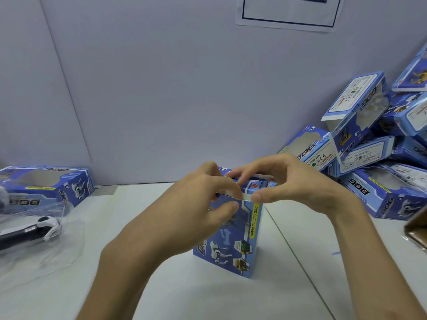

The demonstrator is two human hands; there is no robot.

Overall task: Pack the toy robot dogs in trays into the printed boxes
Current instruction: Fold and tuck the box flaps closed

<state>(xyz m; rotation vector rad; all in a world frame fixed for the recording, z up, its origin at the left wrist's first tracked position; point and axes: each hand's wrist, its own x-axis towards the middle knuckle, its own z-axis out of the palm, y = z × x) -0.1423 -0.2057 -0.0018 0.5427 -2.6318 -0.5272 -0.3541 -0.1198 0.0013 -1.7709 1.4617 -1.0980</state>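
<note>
Because the box (233,245) stands on end mid-table (196,301), its open top faces the hands. The left hand (201,204) pinches the upper corner to steady it, while the right hand (298,188) pinches the top edge, probably tucking it shut. A dog (39,227) in its tray (69,245) waits at left, and more boxes (369,153) pile right.

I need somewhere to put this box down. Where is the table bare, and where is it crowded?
Bare: the table between the lying box at left and the upright box; also the strip between the upright box and the box pile at right. Crowded: the left edge, with the tray and toy dog, and the right side under the pile.
</note>
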